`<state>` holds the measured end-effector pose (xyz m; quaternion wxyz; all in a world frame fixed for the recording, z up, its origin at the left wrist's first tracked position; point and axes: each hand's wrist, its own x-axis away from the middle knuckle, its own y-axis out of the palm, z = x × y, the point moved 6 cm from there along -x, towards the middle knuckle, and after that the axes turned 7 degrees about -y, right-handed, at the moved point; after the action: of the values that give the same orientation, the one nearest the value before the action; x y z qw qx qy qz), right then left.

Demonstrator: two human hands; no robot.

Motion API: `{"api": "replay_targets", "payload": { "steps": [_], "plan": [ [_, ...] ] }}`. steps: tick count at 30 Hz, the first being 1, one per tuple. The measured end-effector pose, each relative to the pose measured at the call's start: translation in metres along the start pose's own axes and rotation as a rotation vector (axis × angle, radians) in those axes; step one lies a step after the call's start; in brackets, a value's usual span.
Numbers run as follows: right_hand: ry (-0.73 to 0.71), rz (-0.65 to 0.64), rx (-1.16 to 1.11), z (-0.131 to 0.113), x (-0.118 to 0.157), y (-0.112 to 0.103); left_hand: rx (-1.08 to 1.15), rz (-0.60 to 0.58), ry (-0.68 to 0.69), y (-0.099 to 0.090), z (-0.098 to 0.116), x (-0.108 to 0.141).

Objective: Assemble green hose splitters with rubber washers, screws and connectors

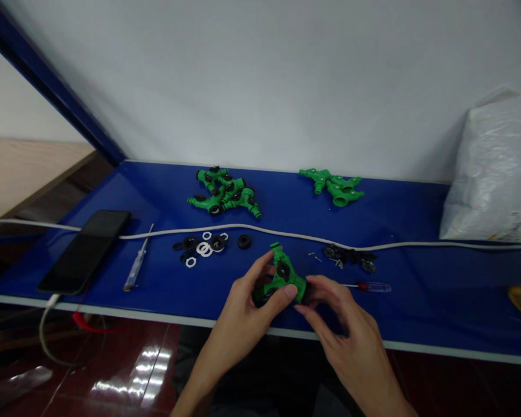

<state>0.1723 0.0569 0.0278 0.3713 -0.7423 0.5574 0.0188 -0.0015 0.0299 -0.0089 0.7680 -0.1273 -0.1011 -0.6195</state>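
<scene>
My left hand point(256, 310) is closed around a green Y-shaped hose splitter point(289, 272) with black valve knobs, its thumb lying across the body. At the splitter's right end, my right hand point(345, 324) pinches what looks like a dark collar, partly hidden by the fingers. White washers point(204, 249) and black rings lie to the left, with a single black ring point(244, 241) nearer the hands. To the right are small black parts point(351, 255) and several screws point(316, 258). A screwdriver with a red and clear handle point(375, 286) lies beside my right hand.
Several green splitters with black knobs point(226, 191) and others without knobs point(334, 185) sit along the wall. A white cable point(260, 229) crosses the blue table point(412, 214). A phone point(85, 252) and a clear-handled screwdriver point(135, 266) lie left; a plastic-wrapped package point(495, 174) stands right.
</scene>
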Motion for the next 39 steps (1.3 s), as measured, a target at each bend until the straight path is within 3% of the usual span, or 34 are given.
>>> {"api": "replay_targets", "payload": {
  "steps": [9, 16, 34, 39],
  "plan": [
    [0.182, -0.056, -0.063, 0.013, 0.005, 0.005, -0.003, -0.023, -0.02, 0.002, 0.001, 0.002],
    [0.035, 0.03, -0.096, 0.009, 0.005, 0.006, 0.0, -0.033, -0.006, 0.003, 0.002, 0.0],
    [0.228, -0.112, -0.153, 0.007, 0.0, 0.014, 0.102, -0.027, -0.047, 0.004, 0.009, -0.003],
    [0.19, -0.034, -0.165, 0.014, 0.005, 0.014, 0.092, -0.029, -0.045, 0.004, 0.01, -0.003]
  ]
}}
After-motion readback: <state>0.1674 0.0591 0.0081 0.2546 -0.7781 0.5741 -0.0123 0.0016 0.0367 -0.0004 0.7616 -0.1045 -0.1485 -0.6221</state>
